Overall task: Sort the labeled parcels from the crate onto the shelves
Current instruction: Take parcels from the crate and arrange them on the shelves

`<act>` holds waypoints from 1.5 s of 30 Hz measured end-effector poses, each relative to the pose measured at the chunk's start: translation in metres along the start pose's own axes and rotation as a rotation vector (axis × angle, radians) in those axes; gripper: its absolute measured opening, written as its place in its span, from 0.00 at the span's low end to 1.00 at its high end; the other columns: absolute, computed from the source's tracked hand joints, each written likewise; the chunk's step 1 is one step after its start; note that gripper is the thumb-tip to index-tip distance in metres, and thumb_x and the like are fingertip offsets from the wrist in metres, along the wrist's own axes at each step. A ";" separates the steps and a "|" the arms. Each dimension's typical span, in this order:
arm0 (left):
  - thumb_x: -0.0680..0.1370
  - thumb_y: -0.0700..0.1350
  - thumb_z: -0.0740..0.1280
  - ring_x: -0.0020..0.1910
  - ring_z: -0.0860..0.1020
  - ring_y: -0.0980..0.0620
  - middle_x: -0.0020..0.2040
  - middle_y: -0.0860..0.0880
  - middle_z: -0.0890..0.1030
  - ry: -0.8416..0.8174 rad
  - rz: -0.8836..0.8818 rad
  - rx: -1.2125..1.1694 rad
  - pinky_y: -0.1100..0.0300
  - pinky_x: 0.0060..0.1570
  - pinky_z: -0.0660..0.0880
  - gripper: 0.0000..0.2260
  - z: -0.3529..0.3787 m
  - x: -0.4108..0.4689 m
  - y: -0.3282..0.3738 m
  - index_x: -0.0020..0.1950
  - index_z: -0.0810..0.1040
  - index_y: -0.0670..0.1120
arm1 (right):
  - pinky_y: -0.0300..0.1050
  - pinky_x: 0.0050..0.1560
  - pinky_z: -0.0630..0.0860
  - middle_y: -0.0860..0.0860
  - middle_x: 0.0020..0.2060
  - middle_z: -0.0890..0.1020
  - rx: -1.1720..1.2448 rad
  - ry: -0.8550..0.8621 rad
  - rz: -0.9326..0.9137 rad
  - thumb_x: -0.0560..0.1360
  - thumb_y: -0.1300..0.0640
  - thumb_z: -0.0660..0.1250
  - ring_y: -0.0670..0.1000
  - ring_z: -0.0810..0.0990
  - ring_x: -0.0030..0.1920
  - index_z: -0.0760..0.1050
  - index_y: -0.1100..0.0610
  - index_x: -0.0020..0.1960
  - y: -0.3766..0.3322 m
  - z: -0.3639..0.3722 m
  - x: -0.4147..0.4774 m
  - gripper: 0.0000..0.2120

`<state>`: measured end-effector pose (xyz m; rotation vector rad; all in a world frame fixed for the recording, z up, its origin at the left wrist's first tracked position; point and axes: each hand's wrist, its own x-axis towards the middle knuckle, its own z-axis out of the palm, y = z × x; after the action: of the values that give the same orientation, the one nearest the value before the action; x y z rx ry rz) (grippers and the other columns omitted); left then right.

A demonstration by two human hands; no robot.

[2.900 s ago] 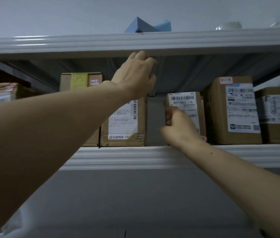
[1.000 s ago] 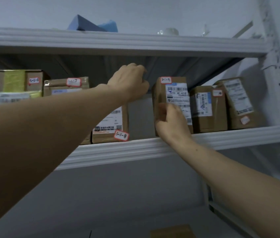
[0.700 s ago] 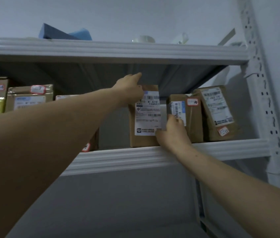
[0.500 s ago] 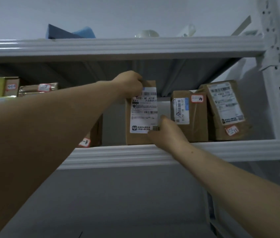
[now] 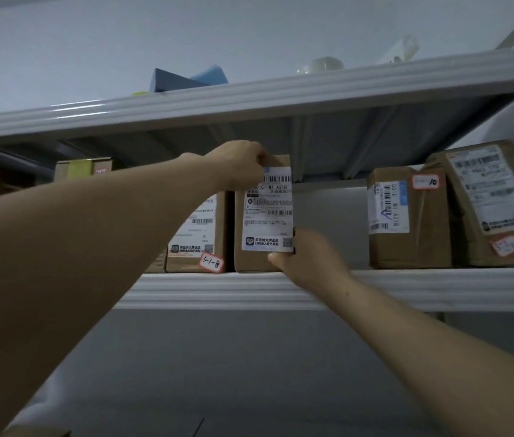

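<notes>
With my left hand [image 5: 240,165] gripping its top and my right hand [image 5: 309,257] its lower corner, I had the labeled parcel [image 5: 265,216] upright on the shelf [image 5: 407,288] beside the 3-1-8 parcel [image 5: 199,228], seemingly needing only release.

Bare — left grip [image 5: 239,165], right grip [image 5: 310,256].

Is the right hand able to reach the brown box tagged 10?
Probably yes. The right hand grips the brown cardboard parcel with the white label, and only bare grey shelf lies between it and the brown cardboard box tagged 10. It must let go first.
</notes>
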<state>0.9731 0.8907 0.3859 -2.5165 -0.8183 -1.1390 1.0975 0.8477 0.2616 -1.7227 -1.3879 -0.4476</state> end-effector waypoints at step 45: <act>0.75 0.44 0.70 0.55 0.77 0.48 0.60 0.45 0.77 -0.252 0.016 -0.688 0.57 0.54 0.72 0.25 0.064 0.038 0.158 0.72 0.68 0.47 | 0.54 0.63 0.70 0.56 0.63 0.71 -0.242 0.272 0.361 0.75 0.53 0.64 0.58 0.71 0.63 0.63 0.57 0.69 0.087 -0.126 -0.058 0.25</act>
<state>1.1250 0.8064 0.3712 -3.2696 -0.5077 -1.2785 1.1877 0.7114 0.2571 -1.9727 -0.8339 -0.6369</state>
